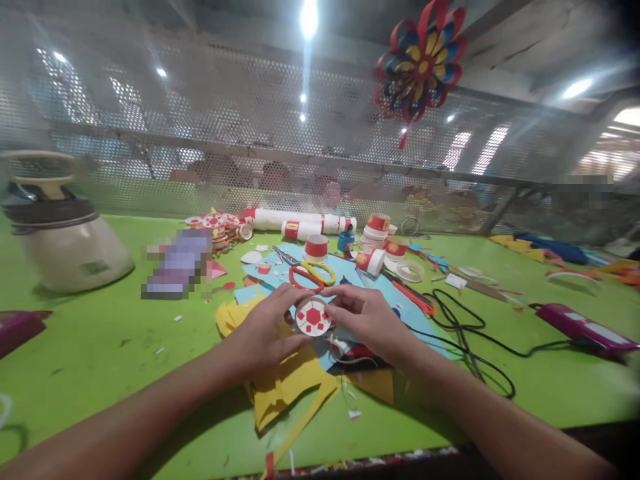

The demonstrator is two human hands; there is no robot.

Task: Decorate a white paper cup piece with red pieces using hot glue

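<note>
A small round white disc with a red football pattern, perhaps the base of a paper cup, is held upright between my two hands. My left hand grips its left edge, thumb below and fingers above. On the other side, the fingers of my right hand are curled at its right edge. Just beyond the hands lie scissors with red and yellow handles. Under them spread light blue sheets, and crumpled yellow paper lies nearest to me.
Red-and-white paper cups and long stacks of cups stand at the back. A black cable loops on the right towards a purple power strip. On the left stand a large beige jug and a blurred patch. A paper flower hangs above.
</note>
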